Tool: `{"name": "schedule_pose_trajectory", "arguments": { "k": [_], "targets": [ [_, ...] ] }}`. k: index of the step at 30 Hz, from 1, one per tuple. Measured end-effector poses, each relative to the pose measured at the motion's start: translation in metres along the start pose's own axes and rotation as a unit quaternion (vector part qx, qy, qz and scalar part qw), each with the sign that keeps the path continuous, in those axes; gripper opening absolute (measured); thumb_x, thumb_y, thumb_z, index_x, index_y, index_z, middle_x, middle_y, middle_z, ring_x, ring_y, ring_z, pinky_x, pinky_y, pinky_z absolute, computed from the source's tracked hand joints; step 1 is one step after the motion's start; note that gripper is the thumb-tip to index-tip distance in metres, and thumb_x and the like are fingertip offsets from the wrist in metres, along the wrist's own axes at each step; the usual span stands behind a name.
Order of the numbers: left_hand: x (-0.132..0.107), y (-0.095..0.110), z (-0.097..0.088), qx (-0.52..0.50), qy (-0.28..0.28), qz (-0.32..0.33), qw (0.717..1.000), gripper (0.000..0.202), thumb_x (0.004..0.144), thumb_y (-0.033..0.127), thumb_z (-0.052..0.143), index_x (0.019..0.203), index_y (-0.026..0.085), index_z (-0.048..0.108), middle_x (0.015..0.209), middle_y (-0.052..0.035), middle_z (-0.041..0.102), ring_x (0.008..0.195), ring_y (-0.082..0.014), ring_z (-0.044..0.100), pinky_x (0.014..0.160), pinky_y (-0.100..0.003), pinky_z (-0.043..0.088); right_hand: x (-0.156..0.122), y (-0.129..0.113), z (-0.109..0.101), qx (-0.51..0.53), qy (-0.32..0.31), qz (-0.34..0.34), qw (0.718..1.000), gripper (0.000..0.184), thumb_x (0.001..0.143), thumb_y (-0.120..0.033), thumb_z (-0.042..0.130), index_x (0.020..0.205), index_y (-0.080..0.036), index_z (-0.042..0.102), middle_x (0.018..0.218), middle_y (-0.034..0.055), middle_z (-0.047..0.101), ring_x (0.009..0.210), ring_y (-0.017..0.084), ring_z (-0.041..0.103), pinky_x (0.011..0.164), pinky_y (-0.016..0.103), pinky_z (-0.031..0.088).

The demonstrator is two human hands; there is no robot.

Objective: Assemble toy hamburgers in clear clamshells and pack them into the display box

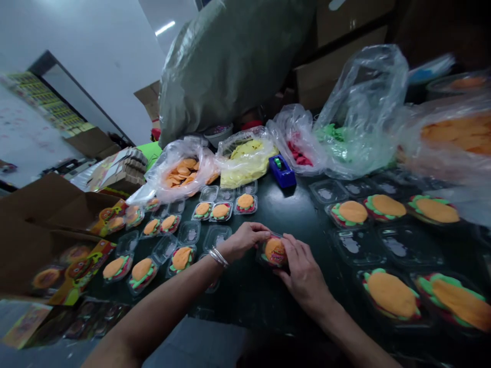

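Observation:
A small clear plastic box with an orange toy burger (275,251) inside is held between both hands above the dark table (245,301). Its lid looks closed, with a printed mark over the bun. My left hand (247,239), wearing silver bangles at the wrist, pinches the box's far left edge. Wrapped along its right side are the fingers of my right hand (301,261), thumb at the near edge. Left of my left wrist stands an open box with a toy burger (181,258), its bun folded. Another open-box burger (390,294) lies to the right.
Plastic bags of orange pieces (184,173), yellow pieces (247,156), red pieces (299,152) and green pieces (334,133) line the back. A blue tape dispenser (283,171) stands before them. Several burger boxes flank both sides. A cardboard carton (36,214) holds packed burgers at left.

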State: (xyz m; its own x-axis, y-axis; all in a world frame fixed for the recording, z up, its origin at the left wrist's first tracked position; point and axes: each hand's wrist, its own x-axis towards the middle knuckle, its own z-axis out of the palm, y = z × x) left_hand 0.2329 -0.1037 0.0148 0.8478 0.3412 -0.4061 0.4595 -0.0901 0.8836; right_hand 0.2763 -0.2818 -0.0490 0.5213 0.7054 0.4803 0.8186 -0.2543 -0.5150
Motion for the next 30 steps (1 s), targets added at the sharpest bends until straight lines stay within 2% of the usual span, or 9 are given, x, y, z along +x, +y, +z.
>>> {"name": "schedule_pose_trajectory", "arguments": {
  "k": [7, 11, 13, 15, 17, 19, 22, 26, 30],
  "targets": [
    [-0.001, -0.006, 0.019, -0.08, 0.087, 0.024, 0.993, 0.022, 0.058, 0.032, 0.072, 0.065, 0.013, 0.063, 0.063, 0.0003, 0.058, 0.058, -0.0099, 0.045, 0.058, -0.024, 0.034, -0.003, 0.005, 0.006, 0.043, 0.012, 0.005, 0.999, 0.068, 0.069, -0.008, 0.071, 0.13, -0.012, 0.041, 0.132, 0.0198, 0.05, 0.117, 0.035, 0.046, 0.099, 0.054, 0.044],
    [-0.008, -0.009, 0.026, -0.115, 0.126, 0.039, 0.985, 0.025, 0.058, 0.034, 0.072, 0.065, 0.012, 0.062, 0.062, 0.0004, 0.056, 0.059, -0.0108, 0.047, 0.059, -0.024, 0.035, -0.003, 0.009, -0.002, 0.15, 0.007, 0.035, 0.988, 0.063, 0.071, -0.012, 0.067, 0.129, -0.018, 0.044, 0.133, 0.0153, 0.051, 0.122, 0.033, 0.047, 0.102, 0.055, 0.042],
    [-0.022, -0.01, 0.03, -0.145, 0.135, 0.048, 0.979, 0.028, 0.061, 0.037, 0.072, 0.067, 0.012, 0.062, 0.063, 0.0004, 0.057, 0.06, -0.011, 0.048, 0.06, -0.024, 0.037, -0.008, 0.009, -0.017, 0.246, -0.006, 0.086, 0.965, 0.061, 0.076, -0.021, 0.066, 0.133, -0.022, 0.042, 0.135, 0.0123, 0.051, 0.121, 0.03, 0.05, 0.1, 0.05, 0.046],
    [-0.043, -0.013, 0.036, -0.211, 0.138, 0.048, 0.967, 0.03, 0.063, 0.04, 0.075, 0.071, 0.013, 0.063, 0.066, 0.0007, 0.058, 0.061, -0.0109, 0.049, 0.063, -0.024, 0.039, -0.02, 0.005, -0.035, 0.331, -0.003, 0.17, 0.928, 0.054, 0.084, -0.033, 0.059, 0.134, -0.024, 0.04, 0.131, 0.0101, 0.053, 0.115, 0.025, 0.055, 0.093, 0.04, 0.051],
    [-0.067, -0.016, 0.046, -0.28, 0.137, 0.041, 0.949, 0.031, 0.062, 0.039, 0.078, 0.071, 0.013, 0.064, 0.064, 0.0018, 0.057, 0.061, -0.0097, 0.049, 0.062, -0.022, 0.039, -0.034, -0.001, -0.051, 0.359, 0.001, 0.245, 0.901, 0.038, 0.09, -0.041, 0.051, 0.123, -0.023, 0.049, 0.113, 0.007, 0.061, 0.099, 0.02, 0.061, 0.082, 0.031, 0.052],
    [-0.089, -0.02, 0.058, -0.316, 0.135, 0.027, 0.939, 0.029, 0.062, 0.036, 0.08, 0.069, 0.012, 0.065, 0.062, 0.0027, 0.055, 0.058, -0.0079, 0.046, 0.06, -0.02, 0.038, -0.048, -0.01, -0.064, 0.344, -0.021, 0.277, 0.897, 0.027, 0.092, -0.046, 0.047, 0.099, -0.021, 0.057, 0.086, 0.0018, 0.061, 0.078, 0.016, 0.059, 0.069, 0.024, 0.049],
    [-0.117, -0.033, 0.078, -0.344, 0.13, -0.01, 0.93, 0.026, 0.064, 0.033, 0.081, 0.066, 0.012, 0.066, 0.062, 0.0033, 0.053, 0.057, -0.0069, 0.046, 0.058, -0.019, 0.038, -0.067, -0.023, -0.074, 0.333, -0.085, 0.27, 0.899, 0.035, 0.093, -0.048, 0.043, 0.073, -0.02, 0.051, 0.064, -0.0034, 0.047, 0.058, 0.012, 0.046, 0.053, 0.022, 0.038],
    [-0.147, -0.056, 0.1, -0.394, 0.119, -0.067, 0.909, 0.02, 0.068, 0.03, 0.079, 0.068, 0.014, 0.067, 0.065, 0.004, 0.05, 0.058, -0.0069, 0.047, 0.057, -0.02, 0.038, -0.091, -0.033, -0.082, 0.349, -0.149, 0.235, 0.895, 0.037, 0.09, -0.048, 0.047, 0.066, -0.02, 0.045, 0.059, -0.0051, 0.041, 0.054, 0.01, 0.041, 0.05, 0.021, 0.032],
    [-0.163, -0.069, 0.107, -0.409, 0.087, -0.098, 0.903, 0.022, 0.068, 0.033, 0.079, 0.067, 0.014, 0.068, 0.066, 0.003, 0.051, 0.058, -0.0079, 0.047, 0.057, -0.021, 0.039, -0.105, -0.038, -0.089, 0.355, -0.191, 0.244, 0.882, 0.041, 0.093, -0.045, 0.043, 0.06, -0.02, 0.041, 0.057, -0.0053, 0.035, 0.053, 0.01, 0.039, 0.05, 0.021, 0.03]
  ]
}}
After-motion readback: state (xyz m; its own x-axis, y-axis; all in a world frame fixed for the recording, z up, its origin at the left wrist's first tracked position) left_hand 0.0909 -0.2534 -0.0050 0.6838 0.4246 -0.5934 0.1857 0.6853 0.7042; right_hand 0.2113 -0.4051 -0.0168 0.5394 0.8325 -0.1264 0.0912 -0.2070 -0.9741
